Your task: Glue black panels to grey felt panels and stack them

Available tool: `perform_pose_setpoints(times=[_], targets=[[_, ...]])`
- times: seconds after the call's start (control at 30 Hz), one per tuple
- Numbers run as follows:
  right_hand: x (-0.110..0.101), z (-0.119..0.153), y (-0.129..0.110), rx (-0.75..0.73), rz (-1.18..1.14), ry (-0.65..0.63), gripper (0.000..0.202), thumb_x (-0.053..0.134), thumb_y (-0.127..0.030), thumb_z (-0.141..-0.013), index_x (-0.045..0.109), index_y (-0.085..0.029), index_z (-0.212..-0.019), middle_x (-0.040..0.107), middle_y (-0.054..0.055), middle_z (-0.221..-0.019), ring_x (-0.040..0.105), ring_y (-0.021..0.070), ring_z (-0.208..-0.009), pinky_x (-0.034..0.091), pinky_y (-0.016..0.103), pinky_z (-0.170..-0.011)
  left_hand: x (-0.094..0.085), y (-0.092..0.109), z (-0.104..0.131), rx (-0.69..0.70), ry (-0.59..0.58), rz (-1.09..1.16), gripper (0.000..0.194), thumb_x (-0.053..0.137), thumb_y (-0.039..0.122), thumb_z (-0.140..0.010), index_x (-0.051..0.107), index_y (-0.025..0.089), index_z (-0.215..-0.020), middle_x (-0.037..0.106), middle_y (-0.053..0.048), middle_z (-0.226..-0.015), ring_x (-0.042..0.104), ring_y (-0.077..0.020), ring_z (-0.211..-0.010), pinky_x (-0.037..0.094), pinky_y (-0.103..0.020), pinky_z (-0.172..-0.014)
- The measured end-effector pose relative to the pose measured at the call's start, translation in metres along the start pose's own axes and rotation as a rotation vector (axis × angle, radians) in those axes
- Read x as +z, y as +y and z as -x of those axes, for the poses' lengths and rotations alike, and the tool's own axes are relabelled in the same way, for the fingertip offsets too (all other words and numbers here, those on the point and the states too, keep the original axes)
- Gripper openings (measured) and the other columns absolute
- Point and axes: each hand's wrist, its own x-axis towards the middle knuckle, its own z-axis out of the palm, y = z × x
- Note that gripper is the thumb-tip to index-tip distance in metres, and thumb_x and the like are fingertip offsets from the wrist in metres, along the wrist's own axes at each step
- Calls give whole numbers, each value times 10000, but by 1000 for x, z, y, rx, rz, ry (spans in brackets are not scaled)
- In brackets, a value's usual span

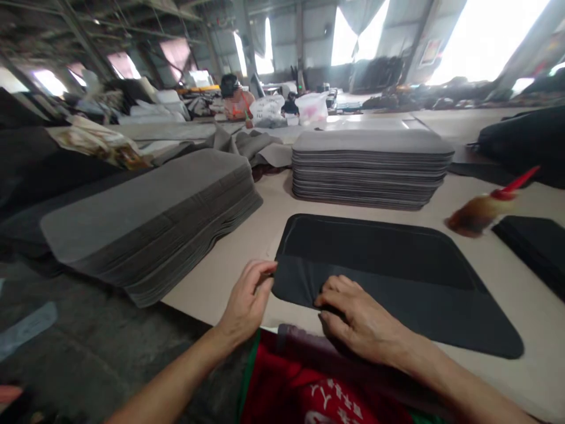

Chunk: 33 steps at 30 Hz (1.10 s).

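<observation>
A black fabric panel (375, 244) with rounded corners lies flat on the table in front of me. A smooth black strip (410, 300) covers its near half, creased close to my fingers. At the panel's left edge my left hand (249, 297) pinches the strip's corner between thumb and fingers. My right hand (353, 315) rests on the near edge, its fingers curled onto the black fabric and the thumb just off the edge. What lies under those fingers is hidden.
A stack of grey panels (371, 176) stands behind the work, and another grey stack (154, 218) leans along the left. To the right are a glue bottle (481, 212) with a red nozzle and black pieces (536, 247). A person (238, 103) sits far back.
</observation>
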Motion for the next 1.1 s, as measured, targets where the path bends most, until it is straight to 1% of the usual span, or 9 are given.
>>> perform_pose_setpoints(times=[0.1,0.2,0.27,0.33,0.43,0.57,0.77,0.97,1.1], targets=[[2,-7,-4,-33,-35,-16,245,539,-114,-948,632,-193,-1160,562,60,-1087,484,228,-999,396,404,-913,0,-9,-2,-155,169,89,252,398,313,-1041,503,198,-1239,636,-75,-1119,652,-176,-1006,521,-352,-923],[6,-16,-9,-38,38,17,277,534,-74,-912,622,-159,-1161,549,86,-1112,471,240,-1007,393,416,-917,3,-11,-2,-183,144,62,259,395,303,-1038,513,192,-1240,658,-75,-1103,665,-176,-1003,519,-367,-945],[7,-22,-12,-63,41,-46,211,535,-59,-892,644,-168,-1037,550,66,-1034,472,228,-958,390,410,-901,5,-8,-3,-181,115,33,269,398,292,-1030,533,189,-1239,660,-82,-1112,660,-185,-1020,506,-388,-965],[8,-28,-12,-88,5,-78,217,539,-56,-886,642,-176,-1035,555,54,-1020,472,222,-951,389,401,-891,7,-6,-3,-178,98,11,288,376,280,-1029,529,178,-1250,656,-94,-1115,657,-189,-1018,503,-403,-966],[9,-31,-10,-100,12,2,237,535,-63,-892,633,-164,-1083,560,69,-1071,464,232,-979,377,404,-876,7,-5,-3,-169,85,1,301,349,245,-1020,514,169,-1259,647,-100,-1118,648,-182,-1021,511,-394,-963],[17,-27,-8,-250,-59,31,186,456,-78,-938,622,-154,-902,558,52,-898,469,201,-867,364,375,-820,4,-5,-5,-172,84,-20,303,367,228,-1004,500,164,-1269,635,-101,-1129,628,-180,-1044,526,-372,-945],[27,-17,-11,-453,71,-33,201,423,-106,-937,619,-145,-960,566,60,-875,438,202,-783,340,355,-708,-9,-5,-27,-137,-98,-147,214,538,161,-874,653,185,-1053,604,-62,-1077,589,-196,-997,489,-353,-902],[29,-17,-10,-430,131,-56,204,410,-119,-940,607,-151,-976,574,61,-912,458,204,-805,353,349,-724,-14,-11,-57,-164,-266,-266,194,618,173,-820,686,179,-1002,613,-39,-971,587,-174,-840,479,-317,-791],[30,-15,-9,-432,152,-61,171,436,-127,-928,598,-163,-968,570,51,-903,455,203,-802,347,348,-722,-13,-14,-66,-186,-306,-315,271,643,119,-768,678,183,-1029,613,-26,-963,584,-163,-822,470,-291,-762]])
